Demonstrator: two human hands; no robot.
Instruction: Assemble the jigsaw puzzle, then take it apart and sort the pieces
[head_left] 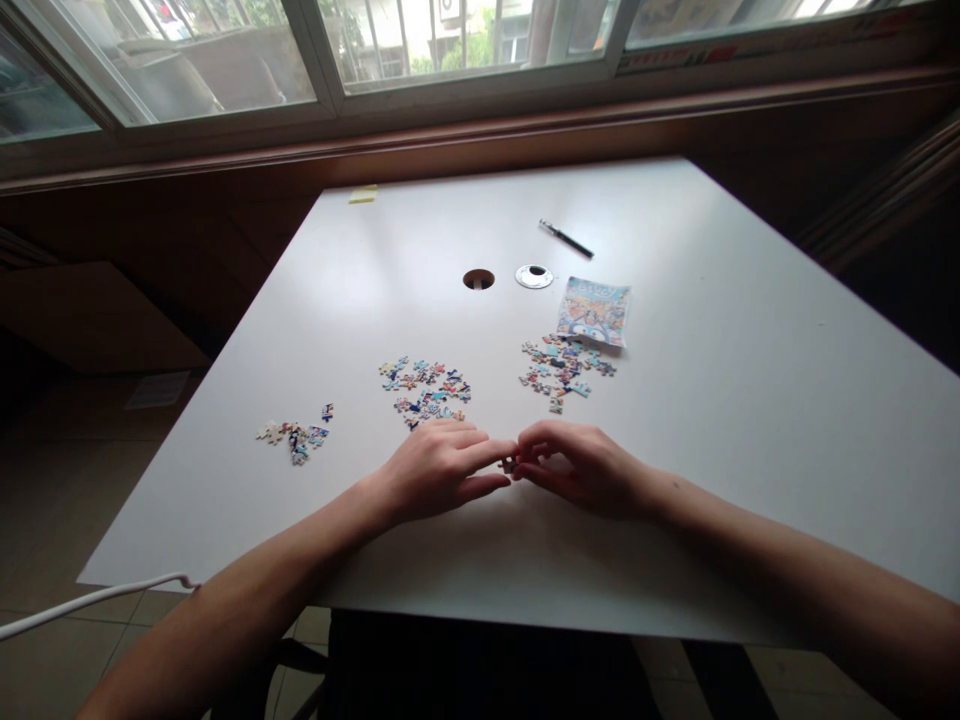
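Note:
Near the front of the white table, my left hand and my right hand meet fingertip to fingertip. Between them is a small jigsaw puzzle piece, mostly covered by the fingers; I cannot make out whether it is one piece or two joined. The left index finger and thumb are on its left side, and the right thumb and fingers pinch it from the right. A group of loose puzzle pieces lies just beyond my left hand. Another pile of pieces is beyond my right hand.
A smaller cluster of puzzle pieces lies at the left. Behind the right pile is a printed picture sheet or packet. Farther back are a black pen, a cable hole, its round cover and a yellow sticky note.

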